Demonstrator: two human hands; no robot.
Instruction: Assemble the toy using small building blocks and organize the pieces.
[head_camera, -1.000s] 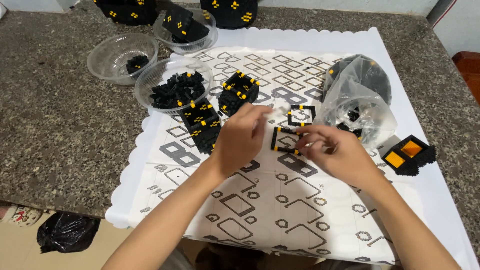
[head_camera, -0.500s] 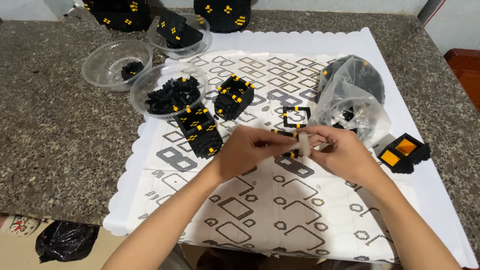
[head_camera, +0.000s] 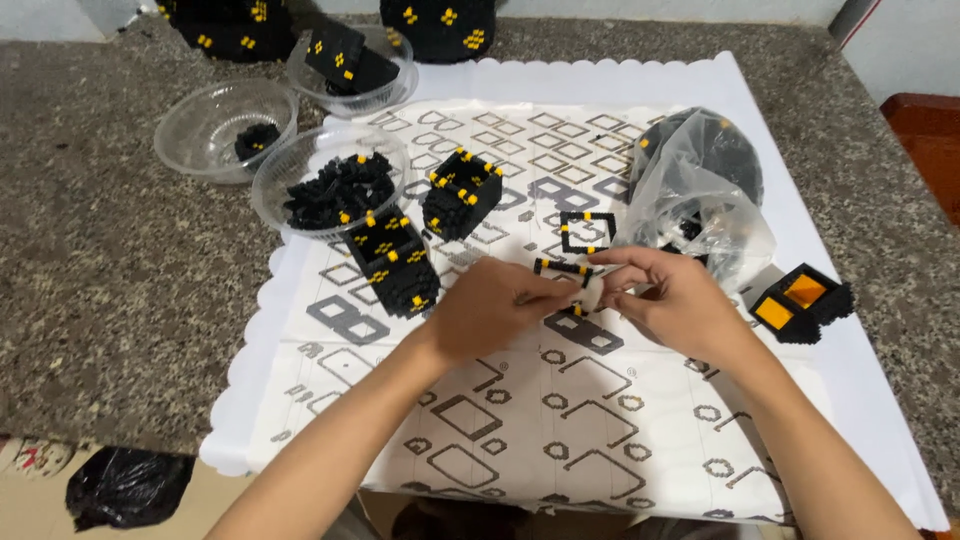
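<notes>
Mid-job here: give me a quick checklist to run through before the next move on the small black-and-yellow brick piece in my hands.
1. Both hands on the small brick piece: left hand, right hand: ok.
2. Piece seated flush: cannot tell, fingers hide it.
3. Spare bricks in reach, clear bowl stocked: ok.
4. Square frame flat on the printed sheet: ok.
5. Plastic bag clear of the right hand: not ok, close behind it.

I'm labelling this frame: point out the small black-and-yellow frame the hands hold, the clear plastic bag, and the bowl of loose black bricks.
black-and-yellow brick frame (head_camera: 562, 267), head view, its top bar.
clear plastic bag (head_camera: 700, 205), head view, crumpled front.
bowl of loose black bricks (head_camera: 275, 195), head view, left rim.
</notes>
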